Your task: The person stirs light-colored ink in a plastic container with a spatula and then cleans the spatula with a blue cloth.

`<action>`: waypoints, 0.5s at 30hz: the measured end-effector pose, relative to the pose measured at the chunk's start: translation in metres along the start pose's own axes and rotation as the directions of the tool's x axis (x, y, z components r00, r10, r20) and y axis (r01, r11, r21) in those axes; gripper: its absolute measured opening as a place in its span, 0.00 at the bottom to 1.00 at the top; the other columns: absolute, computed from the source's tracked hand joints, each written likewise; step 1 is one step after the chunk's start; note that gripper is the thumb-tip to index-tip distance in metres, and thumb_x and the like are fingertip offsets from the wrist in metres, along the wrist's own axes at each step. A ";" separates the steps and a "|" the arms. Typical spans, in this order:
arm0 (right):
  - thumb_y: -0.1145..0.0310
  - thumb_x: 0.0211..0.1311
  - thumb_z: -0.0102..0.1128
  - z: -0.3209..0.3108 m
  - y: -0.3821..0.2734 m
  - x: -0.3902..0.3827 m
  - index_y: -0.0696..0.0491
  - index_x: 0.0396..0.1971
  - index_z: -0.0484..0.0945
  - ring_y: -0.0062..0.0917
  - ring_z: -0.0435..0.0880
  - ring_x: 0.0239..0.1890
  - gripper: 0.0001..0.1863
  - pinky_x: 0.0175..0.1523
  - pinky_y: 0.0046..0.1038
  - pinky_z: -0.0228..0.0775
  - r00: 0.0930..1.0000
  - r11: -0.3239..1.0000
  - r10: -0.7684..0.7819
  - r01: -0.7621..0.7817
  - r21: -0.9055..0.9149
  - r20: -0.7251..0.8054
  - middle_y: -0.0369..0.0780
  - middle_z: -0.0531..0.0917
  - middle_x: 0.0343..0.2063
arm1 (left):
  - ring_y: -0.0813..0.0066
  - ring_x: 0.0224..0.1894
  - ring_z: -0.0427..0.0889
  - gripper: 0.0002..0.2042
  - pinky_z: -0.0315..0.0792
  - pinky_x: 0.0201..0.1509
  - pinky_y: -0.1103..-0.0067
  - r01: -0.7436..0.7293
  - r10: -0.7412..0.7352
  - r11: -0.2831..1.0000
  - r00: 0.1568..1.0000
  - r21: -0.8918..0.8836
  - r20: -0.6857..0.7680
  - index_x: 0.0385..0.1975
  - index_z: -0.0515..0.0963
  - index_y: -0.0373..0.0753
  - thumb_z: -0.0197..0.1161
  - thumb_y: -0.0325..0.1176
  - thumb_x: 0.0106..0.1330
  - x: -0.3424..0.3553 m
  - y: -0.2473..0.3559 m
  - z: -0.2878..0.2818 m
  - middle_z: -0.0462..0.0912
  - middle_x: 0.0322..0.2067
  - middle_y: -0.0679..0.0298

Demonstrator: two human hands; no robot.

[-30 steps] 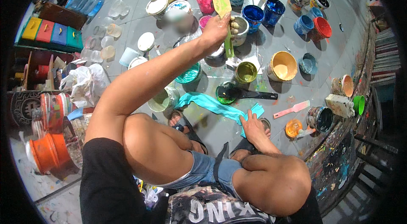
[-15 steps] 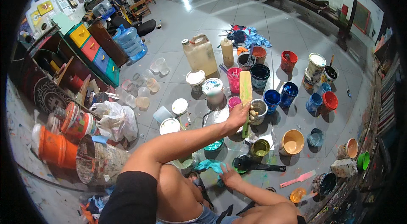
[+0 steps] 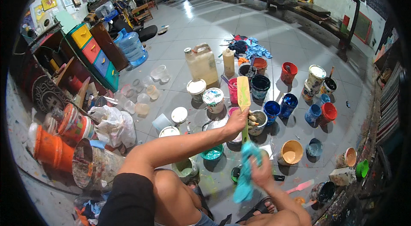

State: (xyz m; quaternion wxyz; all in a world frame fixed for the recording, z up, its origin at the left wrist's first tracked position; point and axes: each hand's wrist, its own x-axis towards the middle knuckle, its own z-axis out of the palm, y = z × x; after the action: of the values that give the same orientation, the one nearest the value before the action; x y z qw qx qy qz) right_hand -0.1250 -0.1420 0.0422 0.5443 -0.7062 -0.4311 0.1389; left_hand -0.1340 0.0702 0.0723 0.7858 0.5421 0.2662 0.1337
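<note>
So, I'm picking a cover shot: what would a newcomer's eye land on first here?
Probably the yellow-green spatula in the left hand, near mid-picture, with the turquoise cloth in the right hand just below it. Next might come a red paint tub on the floor at right, then the orange bucket at far left.

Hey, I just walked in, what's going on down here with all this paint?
The person's left hand grips a long, flat, yellow-green spatula upright, blade up. The right hand holds a crumpled turquoise cloth by the handle's lower end; whether they touch is hard to tell. Around them on the grey tiled floor stand many paint containers, including an open round peach-coloured bucket to the right of the cloth.
</note>
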 end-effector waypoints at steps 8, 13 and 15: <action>0.53 0.71 0.38 -0.048 -0.077 0.137 0.64 0.40 0.71 0.52 0.74 0.42 0.25 0.49 0.42 0.63 0.956 0.986 0.144 -0.161 -0.047 -0.256 0.57 0.75 0.37 | 0.76 0.39 0.75 0.21 0.69 0.46 0.79 -0.230 0.230 0.973 0.972 -0.002 0.040 0.47 0.72 0.36 0.43 0.49 0.73 -0.001 0.050 0.057 0.77 0.39 0.62; 0.61 0.68 0.44 -0.055 -0.079 0.182 0.63 0.36 0.74 0.51 0.76 0.39 0.18 0.45 0.42 0.65 0.983 0.939 -0.070 0.007 -0.343 -0.172 0.56 0.77 0.33 | 0.69 0.46 0.73 0.32 0.68 0.50 0.70 -0.139 0.125 0.969 0.989 -0.203 -0.082 0.53 0.68 0.43 0.38 0.66 0.66 -0.010 0.109 0.094 0.75 0.45 0.60; 0.63 0.66 0.47 -0.049 -0.071 0.194 0.64 0.33 0.75 0.37 0.77 0.31 0.17 0.38 0.37 0.67 0.996 0.964 0.060 -0.073 -0.257 -0.058 0.51 0.79 0.26 | 0.64 0.56 0.66 0.43 0.57 0.62 0.65 0.062 -0.057 0.950 0.998 -0.306 0.024 0.62 0.62 0.45 0.31 0.75 0.59 0.003 0.105 0.082 0.69 0.54 0.57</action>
State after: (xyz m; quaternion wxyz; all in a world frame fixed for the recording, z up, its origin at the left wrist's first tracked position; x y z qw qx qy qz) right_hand -0.0104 -0.0234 0.1759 0.4529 -0.7886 -0.4078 0.0817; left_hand -0.0768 0.0479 0.1907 0.8660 0.4062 0.2526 0.1456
